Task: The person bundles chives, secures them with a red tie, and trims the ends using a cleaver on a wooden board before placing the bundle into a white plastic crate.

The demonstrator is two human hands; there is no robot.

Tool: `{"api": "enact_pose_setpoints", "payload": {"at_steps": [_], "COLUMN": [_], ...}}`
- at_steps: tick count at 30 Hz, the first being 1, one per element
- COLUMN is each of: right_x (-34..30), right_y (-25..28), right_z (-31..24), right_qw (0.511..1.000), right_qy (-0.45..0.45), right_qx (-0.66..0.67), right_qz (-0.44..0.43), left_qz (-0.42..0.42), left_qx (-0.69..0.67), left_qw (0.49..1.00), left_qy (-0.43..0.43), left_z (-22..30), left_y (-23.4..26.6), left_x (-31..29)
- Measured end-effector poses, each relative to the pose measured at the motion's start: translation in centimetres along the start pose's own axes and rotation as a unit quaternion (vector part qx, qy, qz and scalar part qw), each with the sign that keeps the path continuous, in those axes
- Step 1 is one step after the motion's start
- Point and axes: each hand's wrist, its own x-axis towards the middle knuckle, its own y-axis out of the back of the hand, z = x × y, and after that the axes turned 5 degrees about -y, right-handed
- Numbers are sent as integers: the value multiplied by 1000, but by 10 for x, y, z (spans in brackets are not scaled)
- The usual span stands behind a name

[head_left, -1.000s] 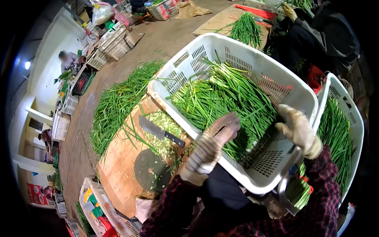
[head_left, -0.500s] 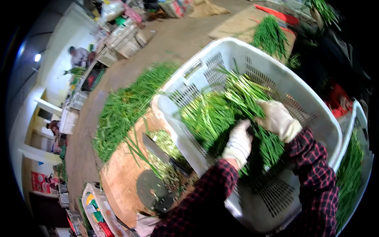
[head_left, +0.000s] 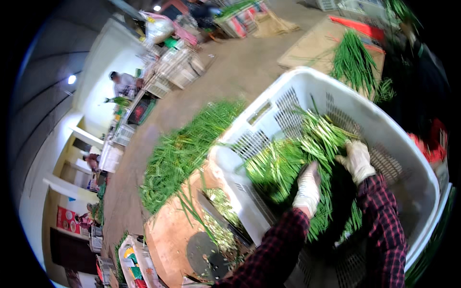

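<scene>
Inside a large white plastic basket, bundles of long green chives with pale stem ends lie side by side. My left hand, in a pale glove with a dark fingertip area, rests with outstretched fingers against the leaves of one bundle. To its right, my gloved right hand is beside the stems of the same bundle, thumb and fingers apart, near the basket's right wall. Neither hand is closed round anything. Dark shadow hides the leaves below my hands.
Left of the basket, a wooden board carries a large knife, trimmings and a dark round disc. Loose chives are heaped on the floor. Another bunch lies on a far board. A person works at the far left.
The view has shifted, moving the scene right and down. My right hand has opened and drawn off the bundle toward the right wall. My left hand stays against the leaves.
</scene>
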Motion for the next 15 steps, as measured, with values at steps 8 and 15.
{"api": "enact_pose_setpoints", "payload": {"at_steps": [8,15], "right_x": [-3,16], "right_y": [-9,-8], "right_z": [14,-1], "right_qw": [983,994], "right_qy": [-34,-68], "right_qx": [178,51], "right_qz": [3,-62], "left_qz": [68,66], "left_qx": [42,68], "left_qw": [996,995], "left_qy": [-29,-23], "left_z": [-9,-6], "left_y": [-8,-8], "left_x": [10,10]}}
